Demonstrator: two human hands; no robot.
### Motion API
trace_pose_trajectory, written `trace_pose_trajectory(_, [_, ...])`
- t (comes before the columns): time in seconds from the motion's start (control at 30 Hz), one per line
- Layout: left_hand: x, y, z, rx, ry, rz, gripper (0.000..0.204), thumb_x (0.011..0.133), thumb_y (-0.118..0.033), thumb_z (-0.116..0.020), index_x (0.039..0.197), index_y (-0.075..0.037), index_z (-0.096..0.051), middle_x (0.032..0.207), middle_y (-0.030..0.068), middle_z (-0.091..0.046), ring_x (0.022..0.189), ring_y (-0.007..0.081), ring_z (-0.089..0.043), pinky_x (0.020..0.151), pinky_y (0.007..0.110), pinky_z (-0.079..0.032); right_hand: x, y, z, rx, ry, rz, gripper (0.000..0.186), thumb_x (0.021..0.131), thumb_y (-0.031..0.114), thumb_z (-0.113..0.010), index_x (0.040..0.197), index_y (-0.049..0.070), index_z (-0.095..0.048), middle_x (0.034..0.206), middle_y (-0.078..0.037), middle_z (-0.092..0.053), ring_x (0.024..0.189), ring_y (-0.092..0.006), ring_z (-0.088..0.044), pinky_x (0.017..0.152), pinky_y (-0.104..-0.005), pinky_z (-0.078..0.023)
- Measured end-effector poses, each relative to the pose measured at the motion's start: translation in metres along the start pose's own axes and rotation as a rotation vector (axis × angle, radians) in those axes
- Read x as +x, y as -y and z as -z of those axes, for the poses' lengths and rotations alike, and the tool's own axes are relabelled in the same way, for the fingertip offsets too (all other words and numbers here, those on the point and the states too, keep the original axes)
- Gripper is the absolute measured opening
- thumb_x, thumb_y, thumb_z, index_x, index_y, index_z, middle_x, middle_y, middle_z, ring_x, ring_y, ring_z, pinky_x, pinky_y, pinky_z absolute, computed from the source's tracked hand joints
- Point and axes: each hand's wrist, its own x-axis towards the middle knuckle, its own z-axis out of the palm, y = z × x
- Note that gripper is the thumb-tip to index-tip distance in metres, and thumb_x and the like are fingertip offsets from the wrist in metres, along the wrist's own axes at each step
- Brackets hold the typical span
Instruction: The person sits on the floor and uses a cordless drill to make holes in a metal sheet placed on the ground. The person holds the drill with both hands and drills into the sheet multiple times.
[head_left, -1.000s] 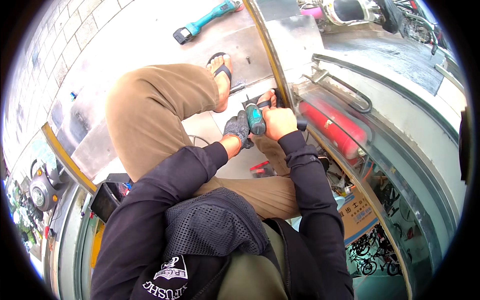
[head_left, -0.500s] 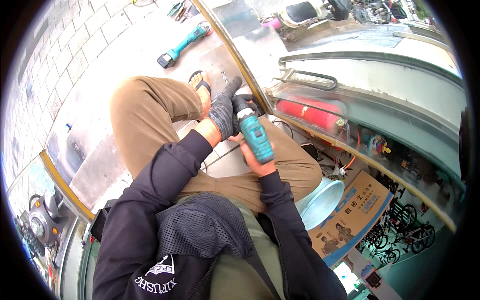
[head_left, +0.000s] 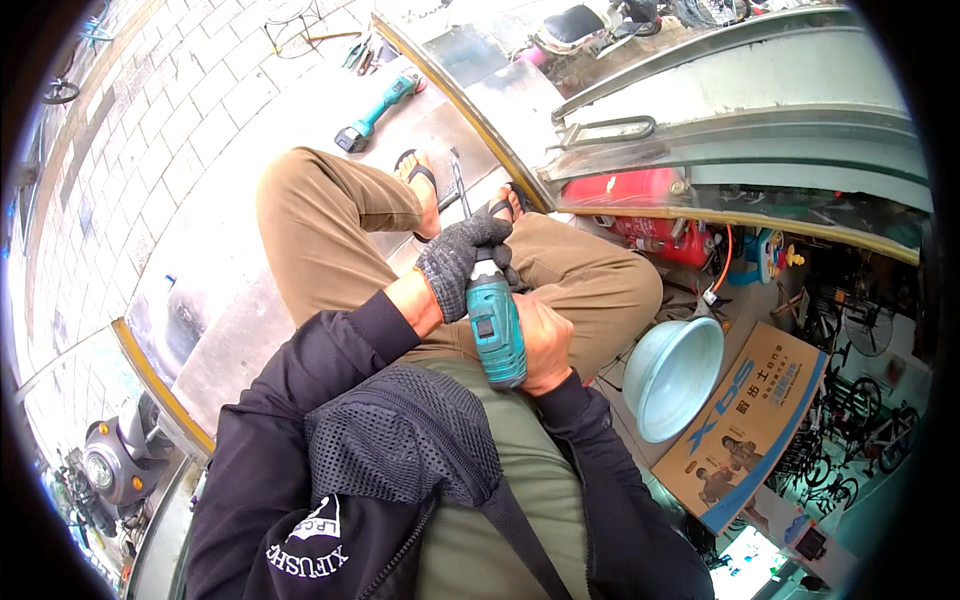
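Your cordless drill (head_left: 497, 335) is in front of your belly, above your lap, nose toward your feet. A long metal bit (head_left: 461, 185) sticks out past the nose and runs between your feet. Right hand (head_left: 548, 345), bare, grasps the handle; that likely carries the weight. Left hand (head_left: 462, 255), gloved, is closed round the nose where the bit comes out, probably to keep it steady. Can't tell whether those fingers press on chuck, bit or both; the glove hides it. Bit points away from your torso, which looks deliberate.

Knees bent outward, so the drill gets open room between them. Teal grinder-like tool (head_left: 378, 110) lies past your feet on the metal threshold (head_left: 225, 335), perhaps parked within reach. Hand tools (head_left: 358, 55) sit in a cluster beyond it. To your right, a pale blue basin (head_left: 672, 380) stands just beside a cardboard box (head_left: 745, 425).

Count: 1 drill, 1 bit, 1 grinder-like tool, 1 basin, 1 box, 2 sandals, 1 on each foot. 1 glove, left only. Hand tools: several, too small to count. Bicycles (head_left: 850, 400) at far right: many, too tangled to count.
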Motion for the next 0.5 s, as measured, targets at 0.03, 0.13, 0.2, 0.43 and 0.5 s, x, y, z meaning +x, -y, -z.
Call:
trace_pose_trajectory(0.03, [-0.005,0.006,0.0,0.011,0.002,0.011,0.013,0.1,-0.023,-0.069,0.103,-0.01,-0.065,0.074,0.0073,-0.07,0.064,0.0309,-0.07,0.065,0.045,-0.062,-0.008,0.003,0.001,-0.011,-0.02,-0.014,0.03,0.08,0.02,-0.083,0.099,0.003,-0.068,0.078,-0.013,-0.067,0.067,-0.0337,-0.069,0.061,-0.0426,-0.055])
trace_pose_trajectory(0.13, [-0.007,0.014,0.004,0.003,0.051,0.042,0.012,0.101,-0.024,-0.068,0.103,-0.013,-0.065,0.073,0.0075,-0.07,0.065,0.0327,-0.071,0.066,0.048,-0.062,-0.024,0.0,-0.002,-0.05,-0.042,0.004,0.032,0.079,0.021,-0.084,0.1,0.003,-0.068,0.079,-0.013,-0.068,0.068,-0.0331,-0.069,0.062,-0.0419,-0.055])
trace_pose_trajectory(0.2, [-0.009,0.015,0.001,0.035,0.054,0.01,0.012,0.101,-0.024,-0.069,0.101,-0.013,-0.065,0.073,0.0072,-0.07,0.066,0.0329,-0.071,0.067,0.049,-0.063,-0.028,0.0,-0.004,-0.058,-0.054,0.0,0.032,0.079,0.021,-0.084,0.1,0.003,-0.067,0.079,-0.013,-0.068,0.069,-0.0329,-0.07,0.063,-0.0416,-0.056])
trace_pose_trajectory(0.43, [-0.009,0.019,-0.009,0.088,0.056,0.02,0.014,0.1,-0.024,-0.07,0.098,-0.011,-0.066,0.073,0.0069,-0.07,0.064,0.0297,-0.071,0.064,0.045,-0.062,-0.033,0.004,-0.002,-0.066,-0.099,-0.029,0.034,0.08,0.021,-0.084,0.103,0.002,-0.068,0.081,-0.013,-0.069,0.071,-0.0335,-0.071,0.064,-0.0414,-0.057])
trace_pose_trajectory(0.5, [-0.009,0.022,-0.013,0.125,0.03,0.013,0.016,0.1,-0.026,-0.07,0.097,-0.011,-0.068,0.072,0.0069,-0.07,0.063,0.0286,-0.071,0.062,0.043,-0.061,-0.033,0.005,-0.002,-0.064,-0.115,-0.037,0.035,0.08,0.021,-0.083,0.105,0.001,-0.068,0.083,-0.014,-0.071,0.072,-0.0339,-0.071,0.066,-0.0415,-0.057])
